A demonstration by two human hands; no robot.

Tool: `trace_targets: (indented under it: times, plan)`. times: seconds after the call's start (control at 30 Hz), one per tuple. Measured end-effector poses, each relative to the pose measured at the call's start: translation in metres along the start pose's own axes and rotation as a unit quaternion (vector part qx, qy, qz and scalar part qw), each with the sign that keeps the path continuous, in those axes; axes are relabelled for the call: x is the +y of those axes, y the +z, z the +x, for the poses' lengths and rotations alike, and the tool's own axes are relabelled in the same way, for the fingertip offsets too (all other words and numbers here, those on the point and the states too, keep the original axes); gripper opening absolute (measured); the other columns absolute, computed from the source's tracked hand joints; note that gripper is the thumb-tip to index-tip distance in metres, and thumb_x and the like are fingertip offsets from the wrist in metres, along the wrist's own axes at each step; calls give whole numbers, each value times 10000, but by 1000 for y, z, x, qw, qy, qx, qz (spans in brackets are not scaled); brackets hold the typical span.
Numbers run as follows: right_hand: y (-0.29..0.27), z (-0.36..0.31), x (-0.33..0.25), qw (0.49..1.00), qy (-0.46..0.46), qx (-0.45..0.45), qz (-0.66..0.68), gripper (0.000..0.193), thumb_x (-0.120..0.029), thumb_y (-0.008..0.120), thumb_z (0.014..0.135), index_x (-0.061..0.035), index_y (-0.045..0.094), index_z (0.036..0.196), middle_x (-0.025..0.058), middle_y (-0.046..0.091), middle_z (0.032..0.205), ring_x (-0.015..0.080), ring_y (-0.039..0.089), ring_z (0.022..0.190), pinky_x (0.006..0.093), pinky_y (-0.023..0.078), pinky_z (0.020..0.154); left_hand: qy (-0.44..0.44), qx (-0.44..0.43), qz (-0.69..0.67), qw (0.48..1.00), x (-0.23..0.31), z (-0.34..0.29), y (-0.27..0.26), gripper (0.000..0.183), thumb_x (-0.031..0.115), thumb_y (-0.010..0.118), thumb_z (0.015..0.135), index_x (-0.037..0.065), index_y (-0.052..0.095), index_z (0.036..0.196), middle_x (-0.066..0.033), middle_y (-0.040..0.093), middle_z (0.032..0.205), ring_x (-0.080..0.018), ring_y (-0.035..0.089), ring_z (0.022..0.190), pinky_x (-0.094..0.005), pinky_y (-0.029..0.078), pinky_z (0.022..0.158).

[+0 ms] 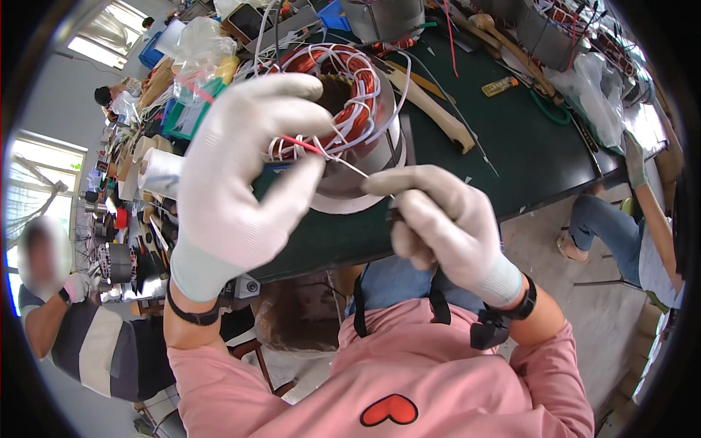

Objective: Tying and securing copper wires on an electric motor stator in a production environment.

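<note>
Both my hands wear white gloves. A motor stator (350, 182) stands on the table before me, with red-brown copper windings (363, 109) tied in white cord around its top. My left hand (241, 168) is raised over its left side, thumb and fingers apart. Between them passes a red sleeve (301, 144) on a lead, with no clear grip on it. My right hand (445, 219) is closed at the stator's near right, pinching a thin white cord (349, 166) drawn from the sleeve's end. Something dark shows under its fingers, too hidden to name.
A wooden mallet-like tool (431, 106) lies right of the stator on the green tabletop (526, 160). Beyond are a yellow-handled screwdriver (499, 87), green-handled scissors (551, 109) and another stator (383, 18). A white roll (159, 173) stands left. Co-workers sit at both sides.
</note>
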State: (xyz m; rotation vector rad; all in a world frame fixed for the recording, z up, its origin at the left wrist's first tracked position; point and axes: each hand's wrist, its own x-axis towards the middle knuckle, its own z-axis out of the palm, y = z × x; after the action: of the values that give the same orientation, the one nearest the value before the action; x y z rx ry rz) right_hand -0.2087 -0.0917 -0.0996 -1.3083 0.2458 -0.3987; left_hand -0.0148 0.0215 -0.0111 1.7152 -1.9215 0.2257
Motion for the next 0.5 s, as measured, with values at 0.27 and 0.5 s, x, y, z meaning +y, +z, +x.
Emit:
trace_targets:
  times: [0.27,0.5]
  plan:
    - [6,7,-2,999,-5,25,-31,304,-147,448,1036,6,642,1214,-17,597,644,4,461,497,166,370,487,73,-34,159,984,-7,-12,13,228,-15,715,733,67,711,946,-110,659,1204,-264,637,1039,-387,517,896]
    - [13,33,-9,996,8,-56,70,271,-231,495,1050,-10,632,1126,-12,567,697,40,470,541,201,397,519,-137,125,-243,952,1,8,25,89,-57,664,864,-9,674,938,-76,706,1006,-116,642,894,-265,521,811]
